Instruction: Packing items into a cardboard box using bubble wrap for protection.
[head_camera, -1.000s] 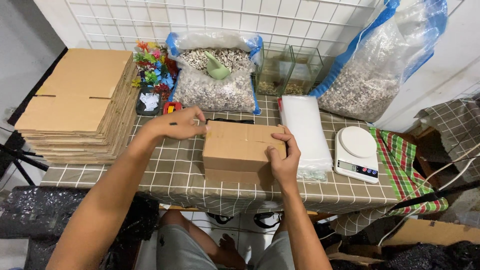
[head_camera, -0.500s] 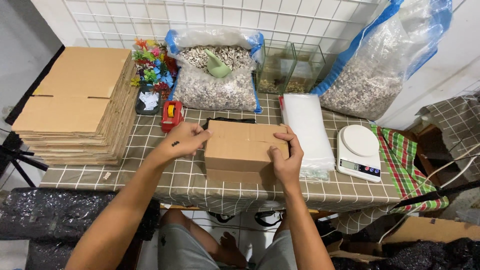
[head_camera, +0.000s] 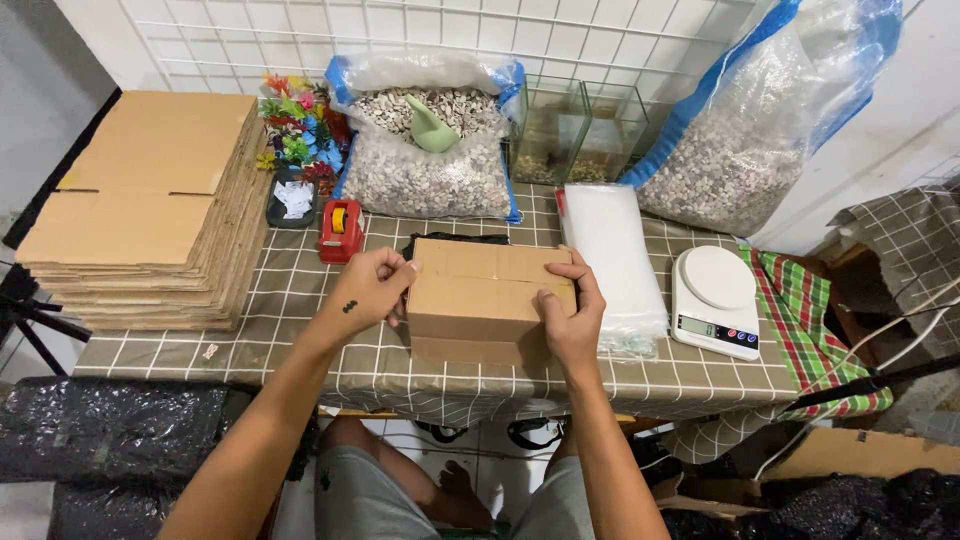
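A small closed cardboard box (head_camera: 478, 296) sits on the checked tablecloth in front of me. My left hand (head_camera: 372, 288) presses against the box's left side, fingers curled at its top left corner. My right hand (head_camera: 572, 312) grips the box's right end, thumb on the front face and fingers over the top edge. A red tape dispenser (head_camera: 341, 229) stands just left of the box, apart from my left hand. Something black (head_camera: 440, 240) lies behind the box, mostly hidden.
A tall stack of flat cardboard boxes (head_camera: 150, 200) fills the left. Behind are two bags of gravel (head_camera: 425, 160) (head_camera: 745, 150), glass tanks (head_camera: 580, 135) and colourful plastic plants (head_camera: 295, 130). A stack of clear bags (head_camera: 610, 260) and a white scale (head_camera: 715, 300) lie right.
My left hand has moved from the back left top of the box, near the tape dispenser, down to the box's left side. My right hand stays on the right end.
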